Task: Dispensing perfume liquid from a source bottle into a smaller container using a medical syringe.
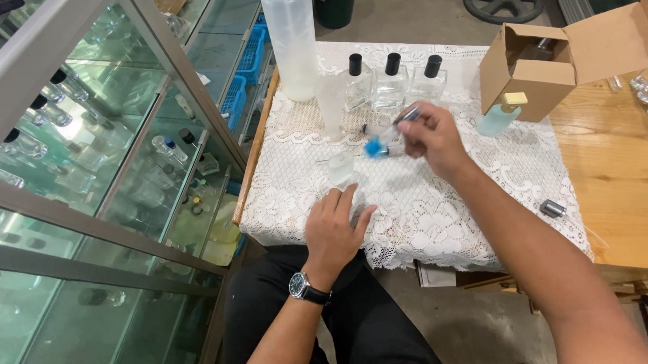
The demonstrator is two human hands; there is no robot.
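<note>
Right hand point(431, 137) raised over lace-covered desk point(441, 199), fingers pinched on small blurred vial point(391, 132) with blue end. Left hand point(335, 229) flat, open, holding nothing, beside small frosted cup point(341, 168). Open brown cardboard box point(552, 63) at far right; three black-capped square bottles point(392, 81) behind.

White floral lace cloth point(441, 199), brown cardboard box point(527, 78), black-capped clear bottles point(392, 81).
</note>
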